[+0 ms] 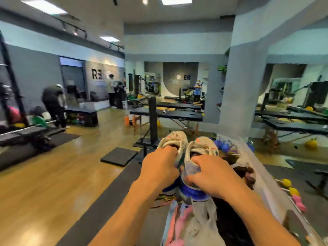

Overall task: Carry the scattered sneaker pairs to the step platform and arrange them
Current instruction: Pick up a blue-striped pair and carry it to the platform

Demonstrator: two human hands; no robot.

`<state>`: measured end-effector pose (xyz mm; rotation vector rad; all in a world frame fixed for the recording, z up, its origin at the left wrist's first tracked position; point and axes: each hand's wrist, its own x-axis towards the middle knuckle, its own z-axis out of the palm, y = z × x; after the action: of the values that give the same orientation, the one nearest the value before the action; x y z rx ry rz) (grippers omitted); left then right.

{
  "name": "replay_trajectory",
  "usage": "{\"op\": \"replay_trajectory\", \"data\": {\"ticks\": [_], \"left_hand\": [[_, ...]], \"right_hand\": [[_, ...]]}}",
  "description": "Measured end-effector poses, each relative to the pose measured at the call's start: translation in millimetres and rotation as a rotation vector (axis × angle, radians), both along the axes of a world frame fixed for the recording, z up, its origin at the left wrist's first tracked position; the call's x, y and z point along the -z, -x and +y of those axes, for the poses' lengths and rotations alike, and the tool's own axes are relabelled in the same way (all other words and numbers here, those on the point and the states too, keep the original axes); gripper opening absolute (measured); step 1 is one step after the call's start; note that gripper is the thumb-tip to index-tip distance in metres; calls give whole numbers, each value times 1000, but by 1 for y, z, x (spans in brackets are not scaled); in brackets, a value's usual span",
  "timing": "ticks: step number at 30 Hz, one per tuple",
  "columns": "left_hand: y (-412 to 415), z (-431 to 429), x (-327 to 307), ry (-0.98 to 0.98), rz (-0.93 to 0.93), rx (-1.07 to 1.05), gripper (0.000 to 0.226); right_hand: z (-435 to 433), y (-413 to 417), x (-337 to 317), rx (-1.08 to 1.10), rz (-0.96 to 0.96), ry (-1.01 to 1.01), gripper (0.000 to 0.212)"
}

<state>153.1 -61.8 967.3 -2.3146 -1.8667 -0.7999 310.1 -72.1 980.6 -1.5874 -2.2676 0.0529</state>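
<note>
Gripping one grey sneaker each, the left hand holds the left sneaker, the right hand the right sneaker, side by side.

Worn cloth sneakers; glossy wood floor; matt black mat.

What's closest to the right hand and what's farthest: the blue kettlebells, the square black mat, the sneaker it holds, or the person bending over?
1. The sneaker, gripped in the right hand.
2. The blue kettlebells, just beyond, to the right.
3. The square black mat, on the floor ahead, to the left.
4. The person bending over, far off on the left.
</note>
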Motion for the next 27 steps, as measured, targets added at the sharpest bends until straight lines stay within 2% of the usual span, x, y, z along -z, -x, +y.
{"op": "replay_trajectory", "data": {"ticks": [8,11,22,27], "left_hand": [[258,-70,-20,-105,15,-362,17],[343,-106,-26,-118,47,-500,8],[590,-209,-27,-122,10,-875,12],[692,-235,-17,-123,15,-1049,14]], "right_hand": [[-15,263,-22,-407,31,-88,25],[-34,355,-26,-534,50,-102,29],[-93,641,-36,-931,32,-100,33],[-100,768,-28,-1107,5,-53,24]]}}
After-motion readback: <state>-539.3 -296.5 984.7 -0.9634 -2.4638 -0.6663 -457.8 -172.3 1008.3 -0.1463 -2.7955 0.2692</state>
